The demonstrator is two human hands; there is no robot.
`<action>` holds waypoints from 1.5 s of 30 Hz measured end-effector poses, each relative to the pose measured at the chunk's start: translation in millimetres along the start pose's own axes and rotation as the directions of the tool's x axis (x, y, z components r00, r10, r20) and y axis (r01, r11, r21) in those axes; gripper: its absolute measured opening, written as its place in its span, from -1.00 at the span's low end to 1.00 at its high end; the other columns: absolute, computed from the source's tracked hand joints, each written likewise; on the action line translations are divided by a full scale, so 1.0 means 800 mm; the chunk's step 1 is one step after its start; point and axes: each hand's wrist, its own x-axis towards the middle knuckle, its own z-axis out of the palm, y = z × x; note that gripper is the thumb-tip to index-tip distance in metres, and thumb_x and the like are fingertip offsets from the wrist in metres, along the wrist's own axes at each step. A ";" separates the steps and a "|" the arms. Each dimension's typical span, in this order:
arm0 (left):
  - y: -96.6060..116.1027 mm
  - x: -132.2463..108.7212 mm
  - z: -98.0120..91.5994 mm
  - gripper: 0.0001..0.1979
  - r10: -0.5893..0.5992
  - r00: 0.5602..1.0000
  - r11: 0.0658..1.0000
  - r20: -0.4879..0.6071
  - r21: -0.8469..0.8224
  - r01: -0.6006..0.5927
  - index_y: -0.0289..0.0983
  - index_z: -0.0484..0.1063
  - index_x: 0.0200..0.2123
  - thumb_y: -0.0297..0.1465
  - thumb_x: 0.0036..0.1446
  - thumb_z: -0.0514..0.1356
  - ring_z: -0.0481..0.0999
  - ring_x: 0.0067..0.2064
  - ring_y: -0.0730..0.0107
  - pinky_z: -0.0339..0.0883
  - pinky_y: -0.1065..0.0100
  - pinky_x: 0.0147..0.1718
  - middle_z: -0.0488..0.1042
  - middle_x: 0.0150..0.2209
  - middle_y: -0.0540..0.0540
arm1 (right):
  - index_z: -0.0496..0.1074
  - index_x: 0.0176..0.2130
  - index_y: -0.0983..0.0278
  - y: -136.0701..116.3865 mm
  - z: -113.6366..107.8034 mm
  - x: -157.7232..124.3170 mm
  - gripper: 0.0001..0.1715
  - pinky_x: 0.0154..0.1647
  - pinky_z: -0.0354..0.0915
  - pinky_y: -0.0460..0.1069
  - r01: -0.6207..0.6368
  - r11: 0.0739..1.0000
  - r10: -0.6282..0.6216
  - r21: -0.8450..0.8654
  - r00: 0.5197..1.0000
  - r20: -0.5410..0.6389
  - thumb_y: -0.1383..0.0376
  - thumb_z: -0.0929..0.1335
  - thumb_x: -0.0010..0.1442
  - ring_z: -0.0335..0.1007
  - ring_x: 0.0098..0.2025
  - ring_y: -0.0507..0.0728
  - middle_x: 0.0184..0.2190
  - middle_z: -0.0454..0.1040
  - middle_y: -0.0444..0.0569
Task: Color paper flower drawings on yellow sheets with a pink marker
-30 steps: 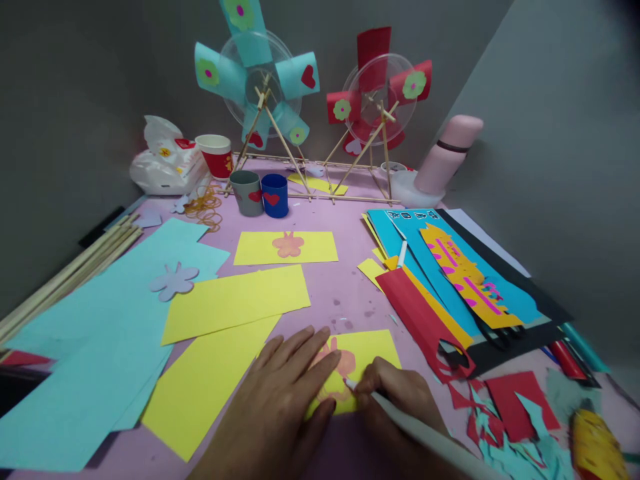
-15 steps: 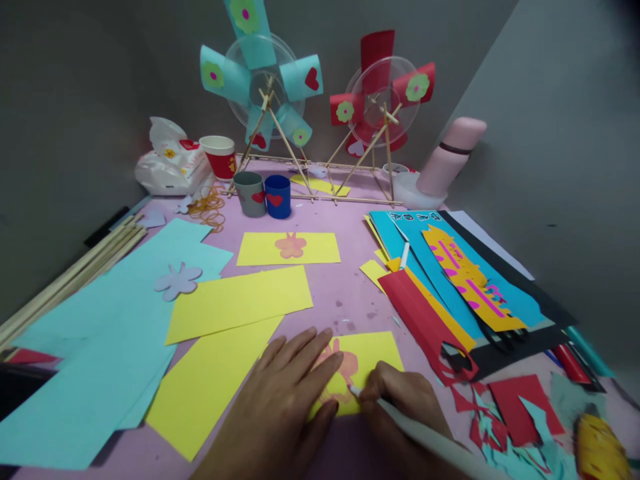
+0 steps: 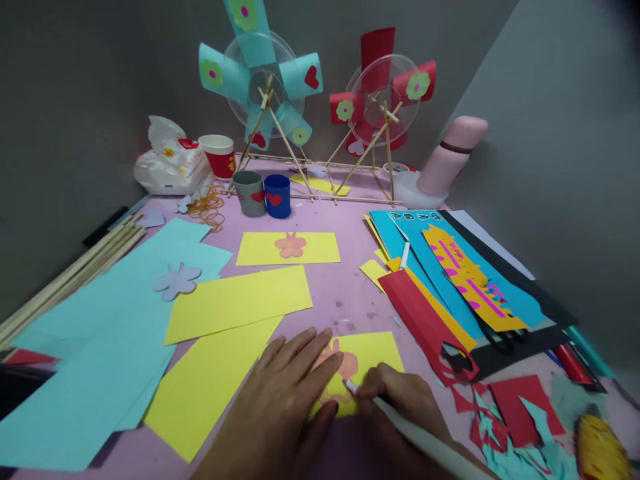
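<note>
My left hand (image 3: 287, 393) lies with fingers stretched over the left part of a yellow paper rectangle (image 3: 383, 347). On that paper is a pink butterfly drawing (image 3: 349, 363), partly covered by my fingers. My right hand (image 3: 395, 400) grips a white marker (image 3: 415, 430) with a pink tip, which rests at the coloured shape. Farther back, another yellow card (image 3: 255, 249) bears a finished-looking pink butterfly. Two plain yellow sheets (image 3: 240, 300) overlap at the left. A pale purple butterfly cutout (image 3: 178, 281) sits on light blue paper (image 3: 115, 333).
Behind stand a light blue pinwheel model (image 3: 265, 87) and a red one (image 3: 383, 100) on stick frames. A grey ring (image 3: 249, 193) and a blue ring (image 3: 277, 197) stand before them. Right are coloured papers (image 3: 425, 267), paper scraps (image 3: 515, 427) and a pink bottle (image 3: 453, 157).
The marker tip in my right hand has shifted slightly up and left on the drawing. My left hand stays in place on the paper.
</note>
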 end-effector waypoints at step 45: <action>0.001 0.000 -0.001 -0.60 -0.005 1.000 1.000 -0.014 -0.011 0.005 -0.11 0.23 0.13 -0.35 0.21 0.07 0.24 0.16 0.11 0.21 -0.02 0.04 0.22 0.21 -0.06 | 0.24 -0.48 0.21 -0.001 -0.003 0.002 -0.83 -0.65 0.15 -0.19 -0.017 0.985 0.032 -0.173 0.996 0.086 0.44 0.20 0.07 0.26 -0.71 -0.05 -0.68 0.39 -0.23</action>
